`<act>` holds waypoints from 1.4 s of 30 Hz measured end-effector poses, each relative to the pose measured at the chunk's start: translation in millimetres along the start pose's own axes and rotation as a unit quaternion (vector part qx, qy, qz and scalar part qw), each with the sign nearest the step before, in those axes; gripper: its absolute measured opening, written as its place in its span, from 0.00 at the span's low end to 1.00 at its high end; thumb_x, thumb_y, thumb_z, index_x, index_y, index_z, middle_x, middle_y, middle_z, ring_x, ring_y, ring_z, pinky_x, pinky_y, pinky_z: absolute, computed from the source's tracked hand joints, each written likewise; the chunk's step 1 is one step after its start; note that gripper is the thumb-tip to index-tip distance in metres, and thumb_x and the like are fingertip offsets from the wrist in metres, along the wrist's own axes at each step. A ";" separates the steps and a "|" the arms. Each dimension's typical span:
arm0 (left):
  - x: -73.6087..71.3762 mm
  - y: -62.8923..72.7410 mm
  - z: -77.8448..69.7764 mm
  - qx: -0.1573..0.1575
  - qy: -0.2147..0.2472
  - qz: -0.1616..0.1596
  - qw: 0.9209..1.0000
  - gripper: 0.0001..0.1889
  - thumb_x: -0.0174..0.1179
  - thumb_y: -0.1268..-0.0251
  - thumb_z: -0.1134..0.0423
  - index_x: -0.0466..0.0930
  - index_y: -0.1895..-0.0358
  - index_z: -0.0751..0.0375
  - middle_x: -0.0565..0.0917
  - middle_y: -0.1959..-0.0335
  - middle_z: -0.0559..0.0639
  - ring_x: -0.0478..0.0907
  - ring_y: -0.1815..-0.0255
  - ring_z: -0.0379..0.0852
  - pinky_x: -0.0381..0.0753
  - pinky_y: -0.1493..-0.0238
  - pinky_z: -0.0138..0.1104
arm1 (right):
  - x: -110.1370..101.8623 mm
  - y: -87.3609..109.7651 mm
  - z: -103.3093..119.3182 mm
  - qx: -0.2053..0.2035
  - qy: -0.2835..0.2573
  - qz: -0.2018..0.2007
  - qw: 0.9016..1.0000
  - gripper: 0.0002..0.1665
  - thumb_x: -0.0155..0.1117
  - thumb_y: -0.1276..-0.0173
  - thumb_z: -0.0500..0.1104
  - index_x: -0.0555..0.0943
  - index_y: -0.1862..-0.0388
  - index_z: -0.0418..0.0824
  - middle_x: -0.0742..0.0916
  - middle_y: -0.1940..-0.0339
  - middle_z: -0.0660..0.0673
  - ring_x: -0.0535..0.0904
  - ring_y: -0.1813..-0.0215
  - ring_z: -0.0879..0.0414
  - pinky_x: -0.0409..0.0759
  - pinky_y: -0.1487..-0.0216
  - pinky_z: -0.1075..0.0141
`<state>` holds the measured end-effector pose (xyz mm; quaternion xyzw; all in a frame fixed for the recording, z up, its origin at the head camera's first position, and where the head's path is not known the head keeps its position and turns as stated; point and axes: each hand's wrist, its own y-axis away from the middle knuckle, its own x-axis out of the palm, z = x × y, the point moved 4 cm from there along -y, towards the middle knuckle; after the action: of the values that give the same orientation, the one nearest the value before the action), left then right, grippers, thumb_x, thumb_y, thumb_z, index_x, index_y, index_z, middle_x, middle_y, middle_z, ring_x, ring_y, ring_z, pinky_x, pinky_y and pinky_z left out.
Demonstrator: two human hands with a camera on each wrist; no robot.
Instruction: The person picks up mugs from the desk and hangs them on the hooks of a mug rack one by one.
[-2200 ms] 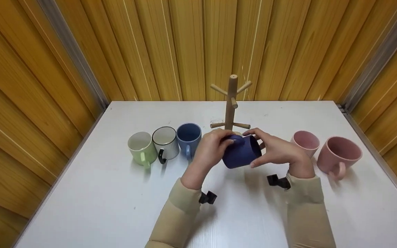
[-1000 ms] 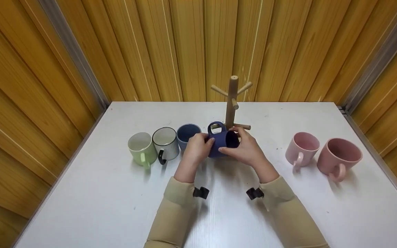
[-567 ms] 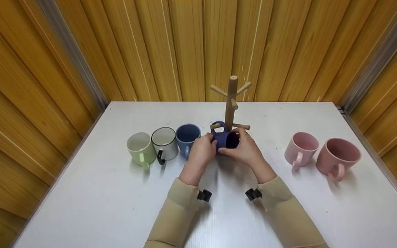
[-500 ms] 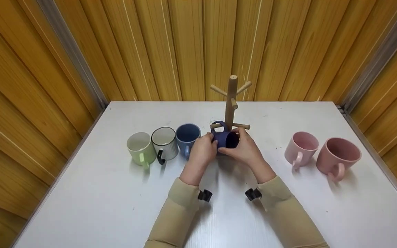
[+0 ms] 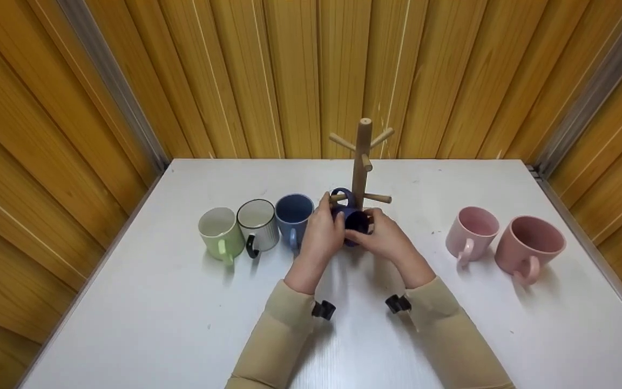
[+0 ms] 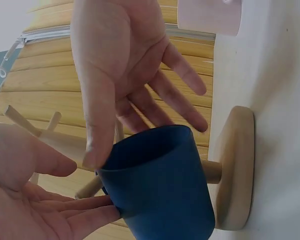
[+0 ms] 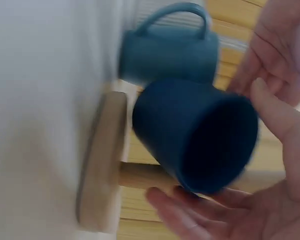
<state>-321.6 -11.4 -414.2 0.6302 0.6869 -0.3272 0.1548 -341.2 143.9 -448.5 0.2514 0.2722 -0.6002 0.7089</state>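
A dark blue mug point(image 5: 355, 221) lies tipped on its side at the foot of the wooden mug tree point(image 5: 362, 162). Its opening faces the person and its handle loop is uppermost, round the lower left peg point(image 5: 337, 198). The right hand point(image 5: 392, 243) holds this mug at the rim, thumb on the near side and fingers round the other. Beside the handle, the left hand point(image 5: 322, 232) has its fingers straight; in the left wrist view those fingertips point(image 6: 102, 212) touch the mug's side, while its thumb stands off. In the right wrist view the handle is hidden behind the mug.
Left of the tree stand a blue mug point(image 5: 293, 216), a white mug with black handle point(image 5: 259, 227) and a green mug point(image 5: 222, 235). Two pink mugs point(image 5: 470, 237) point(image 5: 527, 248) stand on the right. The white table point(image 5: 181, 335) meets wood-panelled walls.
The dark blue mug has moved left and back to the lower left peg, its opening turning toward the person. The left hand has gone from gripping it to straight fingers; the right hand followed it left.
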 end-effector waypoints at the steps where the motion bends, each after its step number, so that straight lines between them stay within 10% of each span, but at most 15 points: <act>1: -0.1 0.6 -1.4 0.002 0.000 0.000 1.000 0.29 0.55 0.23 0.67 0.60 0.25 0.77 0.76 0.32 0.72 0.75 0.29 0.63 0.74 0.27 0.49 | -4.3 0.2 -2.2 0.010 -0.003 0.005 1.000 0.49 0.67 0.30 0.62 0.65 0.27 0.28 0.80 0.34 0.26 0.78 0.33 0.36 0.76 0.32 0.44; 6: -0.3 5.2 -6.7 0.010 0.004 0.002 1.000 0.29 0.54 0.25 0.69 0.61 0.26 0.79 0.72 0.29 0.74 0.73 0.27 0.64 0.72 0.26 0.49 | -29.0 2.7 -9.8 0.022 -0.047 -0.077 0.996 0.36 0.62 0.24 0.51 0.67 0.28 0.32 0.86 0.43 0.30 0.86 0.46 0.40 0.82 0.51 0.57; 14: 1.0 8.1 -9.8 0.003 -0.007 0.025 1.000 0.30 0.53 0.24 0.69 0.59 0.24 0.78 0.68 0.27 0.73 0.71 0.26 0.65 0.72 0.25 0.49 | -45.2 5.6 -8.5 -0.090 -0.088 -0.219 0.968 0.14 0.66 0.29 0.33 0.82 0.46 0.32 0.90 0.61 0.34 0.87 0.65 0.50 0.74 0.68 0.78; 22: 3.2 1.9 -4.9 0.021 -0.015 0.039 0.999 0.33 0.55 0.25 0.67 0.56 0.22 0.76 0.69 0.26 0.72 0.70 0.24 0.62 0.70 0.23 0.47 | -50.5 9.4 -6.5 -0.081 -0.075 -0.201 0.973 0.09 0.66 0.30 0.32 0.83 0.52 0.32 0.90 0.63 0.34 0.83 0.67 0.61 0.76 0.67 0.79; 42: 9.0 -40.4 15.9 0.044 0.003 0.033 0.998 0.28 0.53 0.24 0.68 0.65 0.23 0.67 0.78 0.31 0.66 0.75 0.28 0.59 0.72 0.25 0.46 | -39.1 28.5 21.6 -0.070 -0.021 -0.155 0.985 0.10 0.75 0.35 0.37 0.82 0.61 0.34 0.92 0.66 0.37 0.89 0.65 0.47 0.80 0.66 0.66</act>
<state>-365.3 -14.5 -421.3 0.6599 0.6510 -0.3497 0.1357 -316.4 161.4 -405.1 0.1434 0.3341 -0.6876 0.6285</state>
